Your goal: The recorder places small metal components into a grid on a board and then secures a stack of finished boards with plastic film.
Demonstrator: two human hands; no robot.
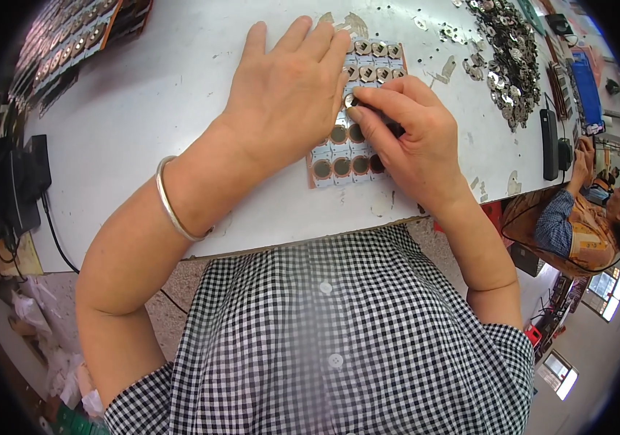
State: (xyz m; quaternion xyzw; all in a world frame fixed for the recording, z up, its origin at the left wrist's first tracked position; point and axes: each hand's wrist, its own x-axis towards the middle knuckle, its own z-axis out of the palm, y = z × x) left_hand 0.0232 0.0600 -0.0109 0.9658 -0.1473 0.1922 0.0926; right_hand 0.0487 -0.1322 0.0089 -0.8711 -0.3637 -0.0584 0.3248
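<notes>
A panel of small circuit boards [329,153] lies on the white table in front of me. Shiny metal clips [379,49] sit on its far rows, while the near rows show bare dark round pads with copper-coloured rims [322,169]. My left hand [286,90] rests flat, fingers stretched out, along the panel's left side and covers part of it. Between thumb and forefinger, my right hand [419,134] pinches a small round metal clip [350,102] at the panel's middle rows. The other fingers of that hand curl over the panel's right side and hide some pads.
Loose metal clips [513,80] form a heap at the far right. Filled panels [81,47] are stacked at the far left. Black devices [27,181] with a cable stand at the left edge; a black box [548,145] and blue bin [587,90] are right. Another person [578,225] sits there.
</notes>
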